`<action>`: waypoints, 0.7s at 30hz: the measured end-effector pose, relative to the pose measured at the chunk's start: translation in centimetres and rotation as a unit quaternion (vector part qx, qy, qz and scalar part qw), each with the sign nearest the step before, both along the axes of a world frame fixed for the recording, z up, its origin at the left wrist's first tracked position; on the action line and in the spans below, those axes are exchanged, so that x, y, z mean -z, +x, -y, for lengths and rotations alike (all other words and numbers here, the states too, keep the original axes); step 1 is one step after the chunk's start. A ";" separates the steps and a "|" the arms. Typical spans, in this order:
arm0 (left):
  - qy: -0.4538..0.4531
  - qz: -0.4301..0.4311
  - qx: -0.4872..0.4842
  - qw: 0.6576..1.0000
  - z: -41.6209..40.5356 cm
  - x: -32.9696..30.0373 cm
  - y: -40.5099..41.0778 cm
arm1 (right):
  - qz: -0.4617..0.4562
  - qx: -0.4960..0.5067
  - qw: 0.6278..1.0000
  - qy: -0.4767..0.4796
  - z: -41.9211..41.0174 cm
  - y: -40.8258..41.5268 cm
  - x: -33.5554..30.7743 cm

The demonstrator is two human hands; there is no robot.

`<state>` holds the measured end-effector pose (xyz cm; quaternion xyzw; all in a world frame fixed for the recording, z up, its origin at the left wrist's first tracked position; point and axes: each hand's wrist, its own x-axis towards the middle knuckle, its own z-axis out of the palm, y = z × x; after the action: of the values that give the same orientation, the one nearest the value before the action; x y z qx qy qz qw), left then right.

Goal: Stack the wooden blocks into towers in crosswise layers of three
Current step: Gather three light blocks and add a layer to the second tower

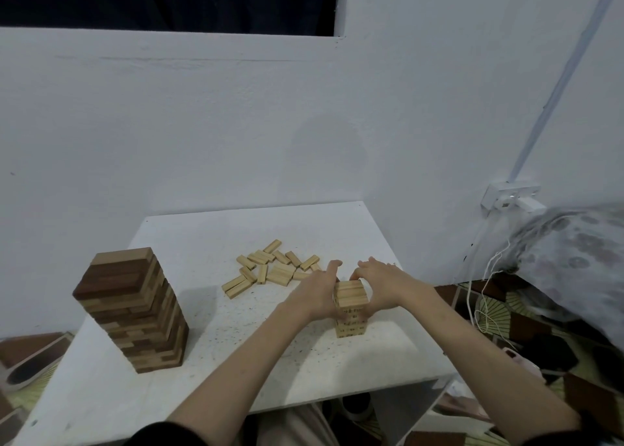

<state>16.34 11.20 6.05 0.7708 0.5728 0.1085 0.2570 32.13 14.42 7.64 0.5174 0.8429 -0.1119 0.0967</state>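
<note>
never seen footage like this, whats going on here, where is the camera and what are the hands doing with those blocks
There is no machine here, and only one picture. It comes from a wide-angle camera worn on a person's head, looking forward and down, so the two arms reaching in from the bottom are that person's own.

They sit at a white table against a white wall. On its left side stands a tall tower of darker and lighter wooden blocks, already built. Near the far middle lies a loose heap of small pale blocks, waiting to be used.

On the right is a small pale tower, built in layers of three blocks laid crosswise. The left hand and the right hand press against its opposite sides, apparently squaring it up. Neither hand seems to carry a loose block.
</note>
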 end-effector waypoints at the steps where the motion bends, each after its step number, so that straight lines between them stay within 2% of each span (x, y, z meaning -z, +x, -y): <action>1: 0.001 -0.001 0.001 1.000 0.0 -0.1 0.0 | -0.004 0.003 1.000 -0.003 0.0 0.0 -0.1; 21: -0.038 0.003 -0.004 0.999 -0.3 0.6 -1.0 | -0.007 -0.005 1.000 -0.016 0.1 -1.0 -0.3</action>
<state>15.36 11.50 5.49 0.7579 0.5788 0.0894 0.2875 31.14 14.35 7.95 0.5109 0.8441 -0.1286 0.0999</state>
